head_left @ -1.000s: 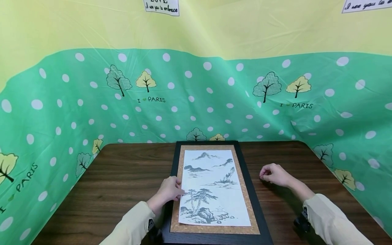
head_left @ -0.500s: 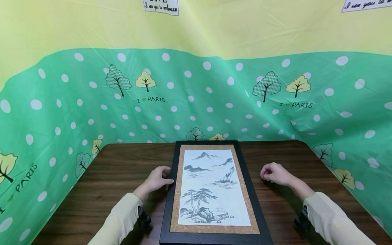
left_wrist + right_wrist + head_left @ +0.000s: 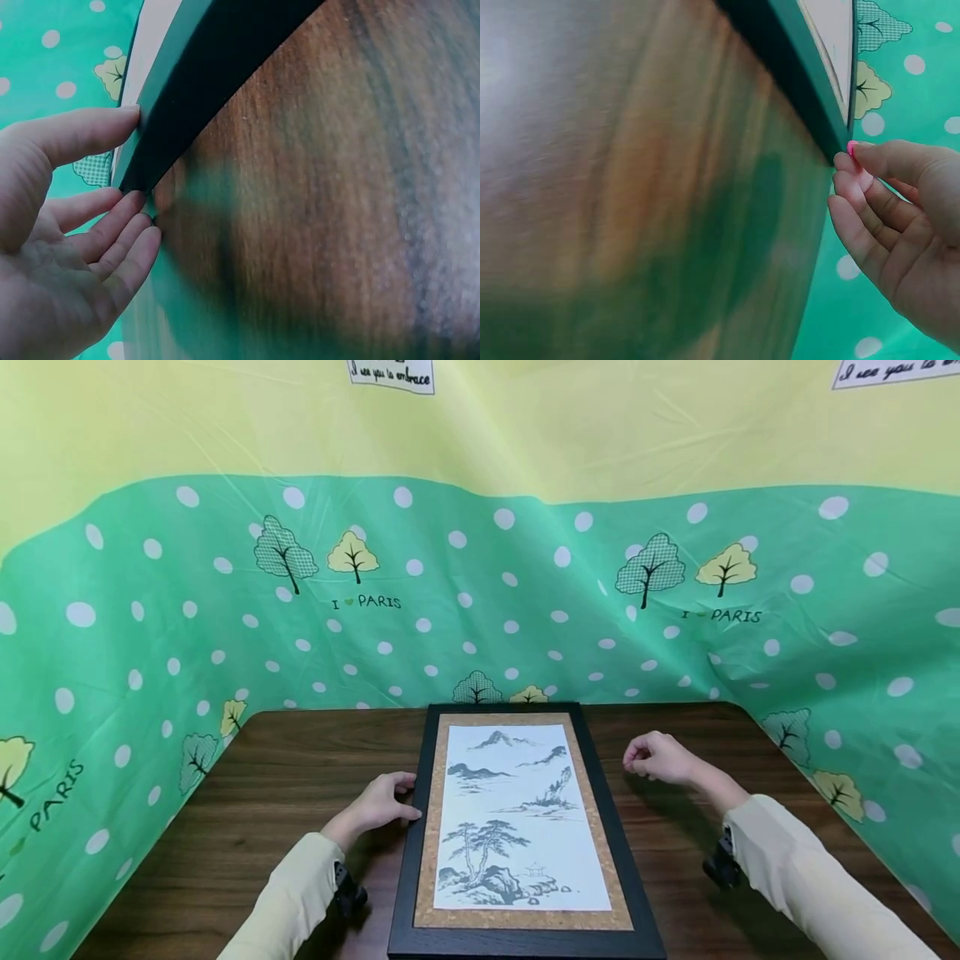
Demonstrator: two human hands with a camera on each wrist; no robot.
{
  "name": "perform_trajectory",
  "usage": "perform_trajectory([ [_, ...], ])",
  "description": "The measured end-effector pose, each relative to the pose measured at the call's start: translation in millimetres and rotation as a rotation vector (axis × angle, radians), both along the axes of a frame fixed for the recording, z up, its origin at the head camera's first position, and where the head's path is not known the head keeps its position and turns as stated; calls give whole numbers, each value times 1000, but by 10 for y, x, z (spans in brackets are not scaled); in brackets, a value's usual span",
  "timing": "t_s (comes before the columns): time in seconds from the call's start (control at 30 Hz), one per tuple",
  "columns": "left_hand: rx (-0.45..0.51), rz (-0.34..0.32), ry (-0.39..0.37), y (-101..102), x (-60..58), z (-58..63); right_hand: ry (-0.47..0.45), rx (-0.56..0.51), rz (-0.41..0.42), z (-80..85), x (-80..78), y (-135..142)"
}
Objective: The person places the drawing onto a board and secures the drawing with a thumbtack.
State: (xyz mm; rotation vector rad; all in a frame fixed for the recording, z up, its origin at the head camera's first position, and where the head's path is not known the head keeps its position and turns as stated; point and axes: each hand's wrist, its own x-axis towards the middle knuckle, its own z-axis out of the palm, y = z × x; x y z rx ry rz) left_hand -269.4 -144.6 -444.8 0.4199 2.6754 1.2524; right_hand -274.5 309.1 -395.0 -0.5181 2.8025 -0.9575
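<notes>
In the head view a cork board (image 3: 525,919) with a black frame (image 3: 525,942) lies on the table. On its cork rests a white paper sheet (image 3: 510,797) with a grey ink landscape of mountains and pines. My left hand (image 3: 378,802) is at the frame's left side; in the left wrist view its thumb and fingers are loosely spread, the thumb at the frame edge. Right of the board hovers my right hand (image 3: 662,758). In the right wrist view its thumb and forefinger pinch a small pink pushpin (image 3: 852,148), mostly hidden by the fingertips.
The dark wooden table (image 3: 300,752) extends to both sides of the board. A green and yellow curtain (image 3: 465,568) with printed trees and dots hangs behind and along the sides.
My left hand has let go of the paper's left edge and moved left to the frame's side. My right hand has shifted slightly left and up. The sheet stays about where it was.
</notes>
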Motion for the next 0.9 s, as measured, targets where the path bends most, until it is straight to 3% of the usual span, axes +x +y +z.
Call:
perform_trajectory([
  [0.43,23,25,-51,12,-14,3,49,24,-16,136,-461,-453],
  [0.63,37,28,-60,-3,3,-9,50,-5,-14,73,-647,-753],
  [0.9,21,21,-46,-2,-1,17,42,-72,-27,-67,-748,-1045],
])
